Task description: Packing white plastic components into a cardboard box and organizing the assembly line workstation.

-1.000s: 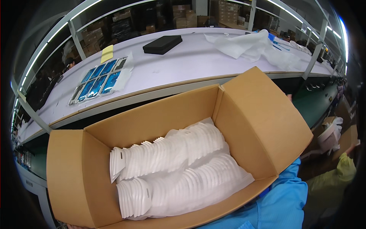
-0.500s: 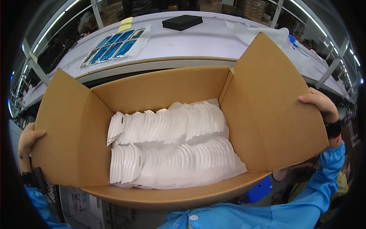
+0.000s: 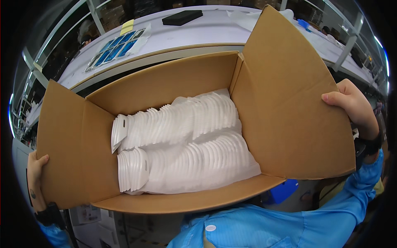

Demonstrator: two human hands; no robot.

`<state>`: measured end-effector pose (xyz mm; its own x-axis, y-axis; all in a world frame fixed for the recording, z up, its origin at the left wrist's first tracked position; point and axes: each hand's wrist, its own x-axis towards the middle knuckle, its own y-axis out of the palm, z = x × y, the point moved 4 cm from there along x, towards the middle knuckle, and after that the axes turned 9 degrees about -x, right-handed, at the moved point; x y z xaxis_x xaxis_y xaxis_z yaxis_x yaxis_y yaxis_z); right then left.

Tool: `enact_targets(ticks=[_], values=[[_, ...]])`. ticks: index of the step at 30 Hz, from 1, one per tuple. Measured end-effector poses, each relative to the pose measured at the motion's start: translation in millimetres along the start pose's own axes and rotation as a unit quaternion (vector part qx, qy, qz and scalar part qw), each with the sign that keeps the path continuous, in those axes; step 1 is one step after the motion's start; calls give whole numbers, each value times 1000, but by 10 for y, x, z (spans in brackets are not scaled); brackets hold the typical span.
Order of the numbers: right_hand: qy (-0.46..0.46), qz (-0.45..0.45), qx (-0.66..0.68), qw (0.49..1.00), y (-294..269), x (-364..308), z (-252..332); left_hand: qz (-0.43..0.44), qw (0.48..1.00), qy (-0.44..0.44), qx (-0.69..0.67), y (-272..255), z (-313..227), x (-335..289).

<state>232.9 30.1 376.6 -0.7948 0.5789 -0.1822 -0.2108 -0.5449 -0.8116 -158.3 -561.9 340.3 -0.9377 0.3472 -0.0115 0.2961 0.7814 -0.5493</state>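
Note:
A large open cardboard box (image 3: 161,82) is held out before me, its right side higher than its left. My left hand (image 3: 36,167) grips the left flap, thumb on the inner face and fingers hidden behind. On the other side, my right hand (image 3: 355,103) pinches the outer edge of the tall right flap in the same way. Inside the box lie two long rows of thin white curved pieces (image 3: 215,151), stacked on edge and wrapped in translucent sheeting. At the left end of each row, several pieces show uncovered, with a small dark slot.
Beyond the box stands a white table (image 3: 186,35). On it are a black block (image 3: 182,17), a clear bag of blue flat items (image 3: 115,48), a yellow slip (image 3: 127,27) and crumpled white sheeting (image 3: 242,20). A blue bin (image 3: 283,192) is below at right.
The box has tilted, its right side rising and its left side dropping slightly. My right hand has moved up with its flap; my left hand has gone lower. Both keep their grip.

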Motion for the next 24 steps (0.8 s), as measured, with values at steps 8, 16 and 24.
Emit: enact_targets(ticks=[8, 16, 24], values=[[9, -43, -31, 999, 289, -308, 297, 14, 999, 34, -27, -183, 395, 186], [8, -72, -11, 997, 915, -859, 121, 1, 996, 89, -25, -138, 746, 76], [34, -62, -46, 996, 1370, -1131, 348, 23, 995, 83, -52, -83, 1169, -27]])
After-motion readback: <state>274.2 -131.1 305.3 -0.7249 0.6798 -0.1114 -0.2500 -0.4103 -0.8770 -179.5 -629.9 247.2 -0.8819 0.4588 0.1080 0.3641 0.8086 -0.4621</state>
